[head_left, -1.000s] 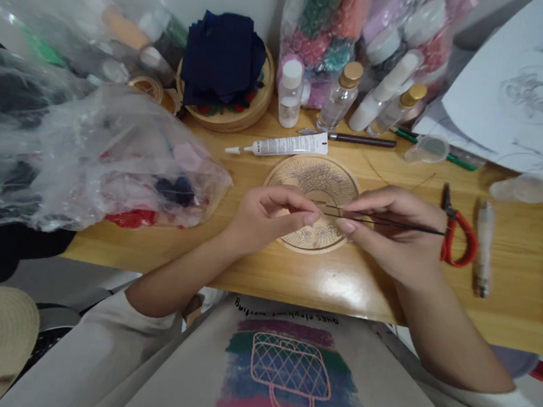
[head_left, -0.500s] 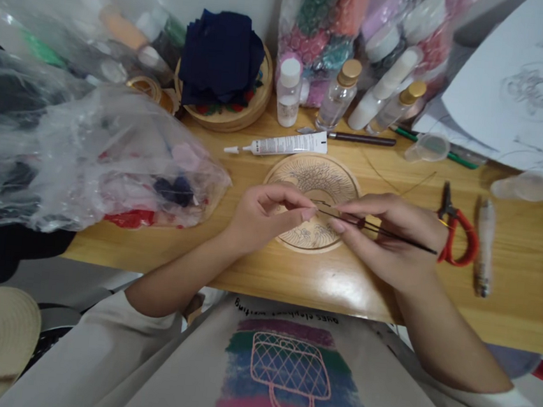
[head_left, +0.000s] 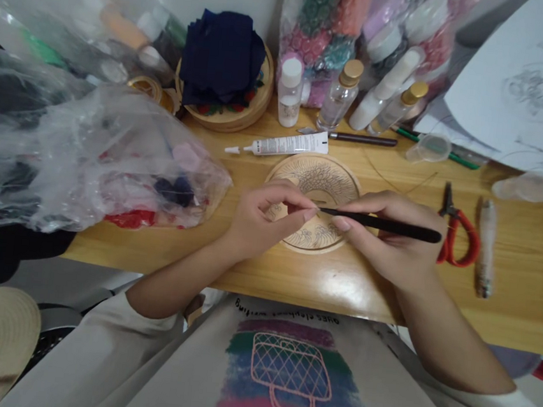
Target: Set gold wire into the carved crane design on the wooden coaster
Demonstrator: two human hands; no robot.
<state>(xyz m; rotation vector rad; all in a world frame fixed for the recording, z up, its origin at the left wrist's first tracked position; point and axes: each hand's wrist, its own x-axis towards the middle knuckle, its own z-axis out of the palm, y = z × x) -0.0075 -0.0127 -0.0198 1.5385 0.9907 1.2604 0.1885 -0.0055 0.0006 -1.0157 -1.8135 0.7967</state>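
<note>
Both hands meet over an engraved wooden disc [head_left: 317, 176] lying flat at the table's [head_left: 293, 282] near edge. The right hand [head_left: 387, 240] pinches black tweezers [head_left: 384, 225], held level with the tip aimed left, suited to fine work. The left hand [head_left: 263, 219] curls thumb to forefinger right at that tip; what it pinches is too small to tell. Glue [head_left: 284, 146] and red pliers [head_left: 458, 237] lie within reach.

tweezers [head_left: 384, 226]: black
round wooden disc [head_left: 319, 176]: pale wood, dark line pattern
pliers [head_left: 458, 237]: red handles
desk [head_left: 518, 278]: light wood
folded cloth [head_left: 223, 55]: navy
</note>
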